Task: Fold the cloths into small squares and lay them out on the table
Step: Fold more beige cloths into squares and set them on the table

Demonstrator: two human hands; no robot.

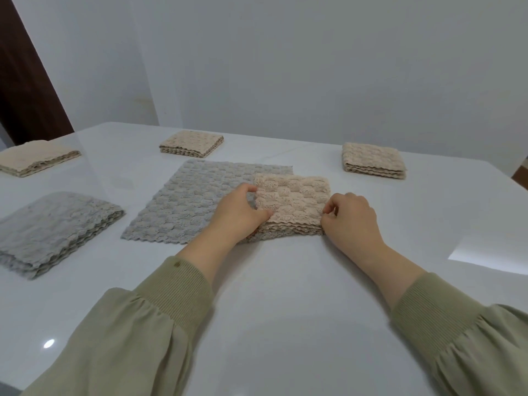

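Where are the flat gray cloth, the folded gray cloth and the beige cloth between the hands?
flat gray cloth (183, 207): head view, bare middle.
folded gray cloth (54, 230): head view, top face.
beige cloth (294, 199): head view, top face.

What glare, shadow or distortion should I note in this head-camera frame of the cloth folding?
Head view: soft, even light; the glossy white table carries a small round glare spot at lower left and a bright light patch at right; the wide-angle lens skews the table's edges; the folded beige textured cloth at centre is sharp.
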